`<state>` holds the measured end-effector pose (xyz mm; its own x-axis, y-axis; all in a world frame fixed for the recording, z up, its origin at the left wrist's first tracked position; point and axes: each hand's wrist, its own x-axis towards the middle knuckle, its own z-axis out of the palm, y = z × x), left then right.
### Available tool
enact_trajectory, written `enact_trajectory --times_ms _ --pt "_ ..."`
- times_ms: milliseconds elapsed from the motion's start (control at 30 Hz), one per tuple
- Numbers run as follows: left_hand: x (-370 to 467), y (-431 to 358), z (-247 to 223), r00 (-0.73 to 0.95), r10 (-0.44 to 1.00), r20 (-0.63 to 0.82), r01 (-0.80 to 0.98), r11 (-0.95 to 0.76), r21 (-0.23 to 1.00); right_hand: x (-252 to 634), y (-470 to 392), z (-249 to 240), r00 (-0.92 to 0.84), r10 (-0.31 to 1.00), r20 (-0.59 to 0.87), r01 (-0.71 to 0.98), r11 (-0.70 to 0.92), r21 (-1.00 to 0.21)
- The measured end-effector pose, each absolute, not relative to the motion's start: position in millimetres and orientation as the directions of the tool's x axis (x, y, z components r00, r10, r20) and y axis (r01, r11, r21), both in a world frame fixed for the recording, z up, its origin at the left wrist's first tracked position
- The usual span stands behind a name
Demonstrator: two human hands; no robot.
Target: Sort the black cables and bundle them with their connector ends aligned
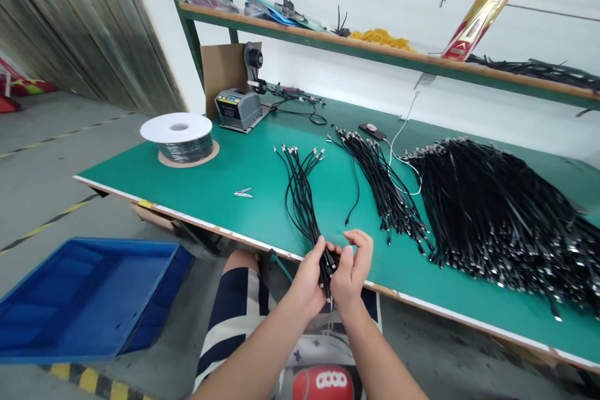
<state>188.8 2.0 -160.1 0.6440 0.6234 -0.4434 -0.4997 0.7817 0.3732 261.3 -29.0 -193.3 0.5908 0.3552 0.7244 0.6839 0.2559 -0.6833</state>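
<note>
Gripping the near ends of a small cable bundle (302, 200) at the desk (225, 194) edge, left hand (309, 278) and right hand (351, 269) both closing round it, keeping ends even; connector tips fanning out behind. Reading no legible writing on the tape dispenser (239, 107) or spool (180, 136).

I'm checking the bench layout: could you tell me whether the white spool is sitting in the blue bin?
No, the white spool stands on the green table, while the blue bin sits on the floor below.
</note>
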Motion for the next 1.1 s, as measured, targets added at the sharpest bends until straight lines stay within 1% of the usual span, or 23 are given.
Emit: enact_trajectory --times_ms 67,167,267,367,467,567,633,733,833,900,967,1033,1100 --pt "186.5 0.3 -161.7 0.62 0.656 -0.43 -0.495 0.752 0.435 259.7 -27.0 -191.1 0.595 0.364 0.717 0.672 0.264 -0.692" --pt "183.4 -3.1 -165.3 0.571 0.68 -0.46 -0.465 0.73 0.501 257.7 -25.8 -190.9 0.599 0.367 0.712 0.659 0.278 -0.698" --pt "181.3 -6.9 -166.0 0.537 0.676 -0.505 -0.435 0.735 0.52 256.4 -23.4 -192.6 0.611 0.379 0.695 0.645 0.27 -0.715" --pt "178.8 -6.5 -162.6 0.564 0.644 -0.518 -0.424 0.763 0.488 257.2 -22.5 -193.4 0.626 0.433 0.649 0.581 0.298 -0.758" --pt "175.9 -0.5 -158.2 0.587 0.611 -0.531 -0.465 0.791 0.396 262.4 -29.2 -192.7 0.544 0.529 0.652 0.537 0.378 -0.754" --pt "174.5 6.8 -155.6 0.621 0.591 -0.515 -0.536 0.799 0.272 273.0 -44.1 -192.1 0.421 0.592 0.688 0.584 0.404 -0.704" --pt "175.0 9.8 -155.8 0.651 0.588 -0.48 -0.553 0.801 0.23 281.1 -55.0 -191.5 0.374 0.627 0.683 0.616 0.382 -0.689" --pt "177.0 11.0 -159.2 0.675 0.591 -0.44 -0.558 0.8 0.22 290.2 -67.4 -188.5 0.282 0.71 0.645 0.656 0.349 -0.67" --pt "178.6 10.5 -163.0 0.675 0.584 -0.452 -0.555 0.805 0.211 293.6 -74.3 -185.2 0.178 0.763 0.621 0.699 0.346 -0.626" --pt "178.5 10.6 -163.5 0.666 0.582 -0.467 -0.548 0.806 0.223 293.5 -77.4 -185.0 0.166 0.752 0.638 0.739 0.333 -0.585" --pt "177.5 11.0 -162.5 0.668 0.585 -0.459 -0.535 0.807 0.251 292.7 -79.9 -186.4 0.201 0.702 0.683 0.785 0.302 -0.541" --pt "176.4 11.3 -161.4 0.679 0.59 -0.438 -0.516 0.807 0.287 291.8 -81.5 -188.4 0.229 0.672 0.704 0.804 0.277 -0.526" --pt "175.4 11.2 -161.5 0.687 0.595 -0.417 -0.493 0.804 0.333 291.0 -81.5 -189.5 0.206 0.716 0.667 0.786 0.285 -0.548"
